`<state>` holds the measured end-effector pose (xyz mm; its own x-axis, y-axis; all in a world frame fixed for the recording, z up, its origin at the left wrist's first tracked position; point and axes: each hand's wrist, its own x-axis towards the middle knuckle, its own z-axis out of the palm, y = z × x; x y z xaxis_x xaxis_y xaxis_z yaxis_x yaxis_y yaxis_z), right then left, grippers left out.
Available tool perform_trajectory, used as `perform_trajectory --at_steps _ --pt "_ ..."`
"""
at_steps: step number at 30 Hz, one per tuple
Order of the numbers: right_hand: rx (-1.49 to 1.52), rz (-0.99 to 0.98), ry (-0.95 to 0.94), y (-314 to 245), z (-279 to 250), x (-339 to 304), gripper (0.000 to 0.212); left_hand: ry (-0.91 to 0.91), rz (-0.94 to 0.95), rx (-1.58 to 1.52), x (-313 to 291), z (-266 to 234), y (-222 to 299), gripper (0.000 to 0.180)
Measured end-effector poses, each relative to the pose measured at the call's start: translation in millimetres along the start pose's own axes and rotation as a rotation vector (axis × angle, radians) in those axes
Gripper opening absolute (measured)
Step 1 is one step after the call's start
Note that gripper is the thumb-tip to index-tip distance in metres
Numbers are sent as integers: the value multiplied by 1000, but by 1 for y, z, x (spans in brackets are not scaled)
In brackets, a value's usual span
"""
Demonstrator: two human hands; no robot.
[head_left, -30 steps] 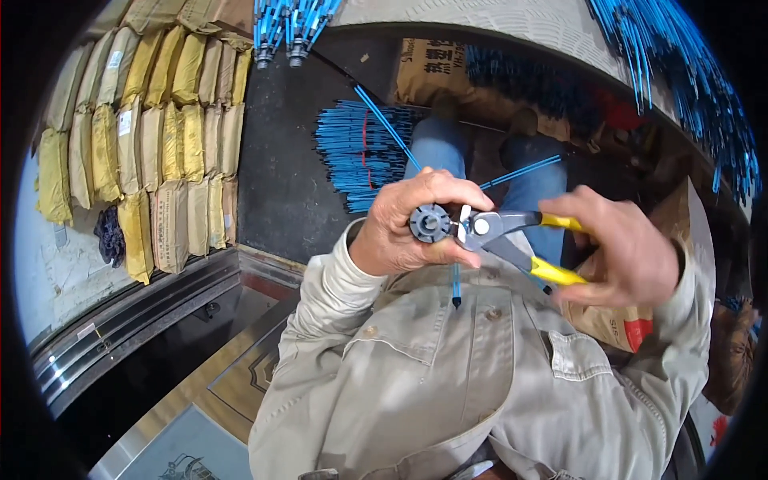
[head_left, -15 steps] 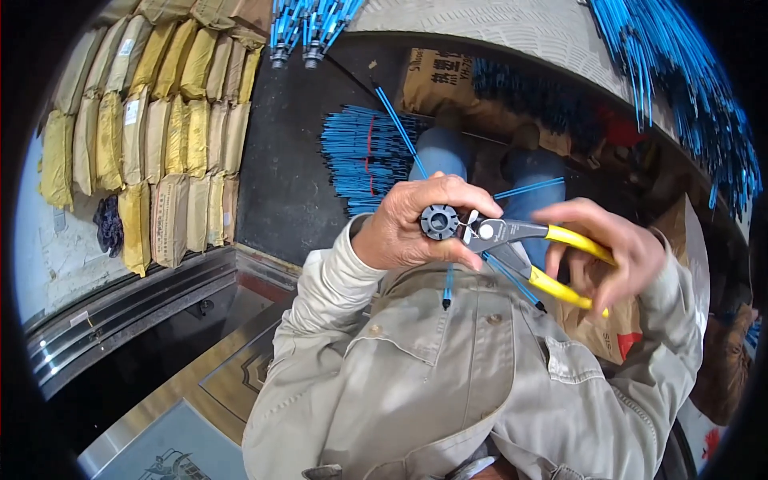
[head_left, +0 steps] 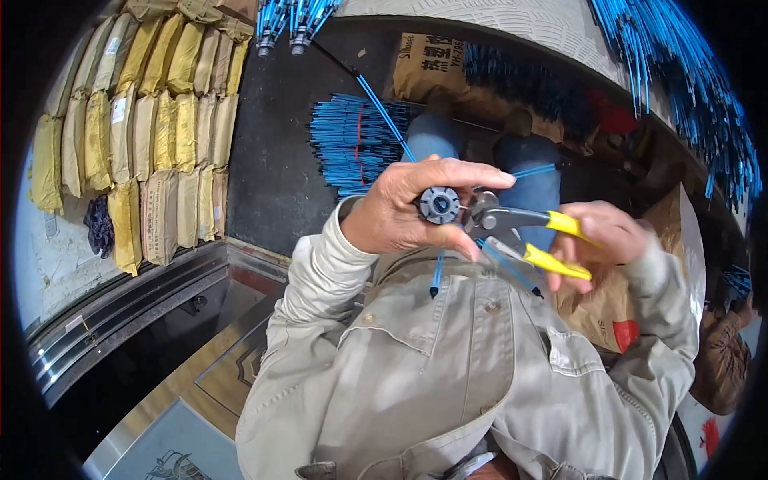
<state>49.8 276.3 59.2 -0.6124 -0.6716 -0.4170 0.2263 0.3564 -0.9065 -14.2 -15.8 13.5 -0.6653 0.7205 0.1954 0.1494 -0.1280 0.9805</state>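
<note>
My left hand (head_left: 380, 208) is closed round a black, notched, round hub (head_left: 439, 206), its face turned up between thumb and forefinger. Thin blue rods with black tips (head_left: 438, 272) stick out from around the hub on several sides. In my right hand (head_left: 614, 232), blurred by motion, are pincers (head_left: 514, 218) with yellow grips. Their metal jaws lie just right of the hub, between my left thumb and forefinger. A thin bit of wire shows between hub and jaws. Whether the jaws grip it I cannot tell.
A bundle of blue rods (head_left: 352, 144) tied with red lies on the dark surface ahead. More blue rods (head_left: 680, 88) hang over the upper-right ledge. Wrapped packets (head_left: 152, 136) are stacked on the left. Near my right arm is a brown paper bag (head_left: 596, 316); a person (head_left: 724, 352) is at far right.
The pincers have swung to a flatter angle and their handles have come closer together. My right hand has shifted slightly left. My left hand still holds the hub.
</note>
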Motion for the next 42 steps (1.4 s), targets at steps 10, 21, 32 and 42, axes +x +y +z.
perform_trajectory --at_steps 10,21,32,42 --pt "-710 -301 296 -8 15 12 32 84 59 -3 -4 11 -5 47" --pt "-1519 -268 777 -20 34 27 43 176 96 70 -4 20 -3 54" --pt "-1281 -425 764 28 43 51 32 244 159 68 -9 17 -9 55" --pt "-1360 -756 823 20 23 58 32 251 118 -38 -10 13 -10 61"
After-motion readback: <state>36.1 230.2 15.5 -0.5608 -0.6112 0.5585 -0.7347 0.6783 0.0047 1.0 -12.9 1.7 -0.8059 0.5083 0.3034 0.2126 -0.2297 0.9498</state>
